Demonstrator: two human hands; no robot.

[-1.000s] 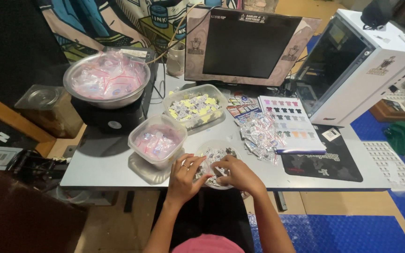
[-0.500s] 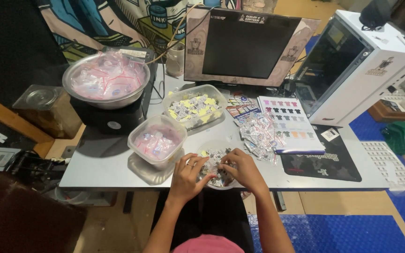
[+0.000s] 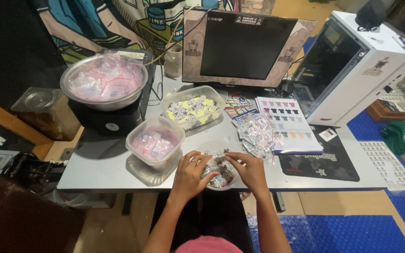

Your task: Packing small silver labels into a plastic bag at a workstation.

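Note:
Both hands work over a small clear round bowl (image 3: pixel 221 185) of tiny printed pieces at the table's front edge. My left hand (image 3: pixel 189 175) curls over the bowl's left side, fingers pinching among the pieces. My right hand (image 3: pixel 248 172) reaches in from the right, its fingertips touching a small piece above the bowl. What exactly each fingertip grips is too small to tell. Just left of the bowl stands a clear plastic tub (image 3: pixel 155 142) filled with small pink zip bags.
A second tub (image 3: pixel 193 107) holds yellow and white pieces. A metal bowl (image 3: pixel 104 82) of zip bags sits on a black box. Small clear packets (image 3: pixel 258 133) lie by a colour chart sheet (image 3: pixel 287 124). Behind are a monitor (image 3: pixel 240 47) and white computer case (image 3: pixel 352 65).
Both hands stay at the small bowl; the fingers have shifted slightly, sorting through the pieces. Nothing else on the table has moved.

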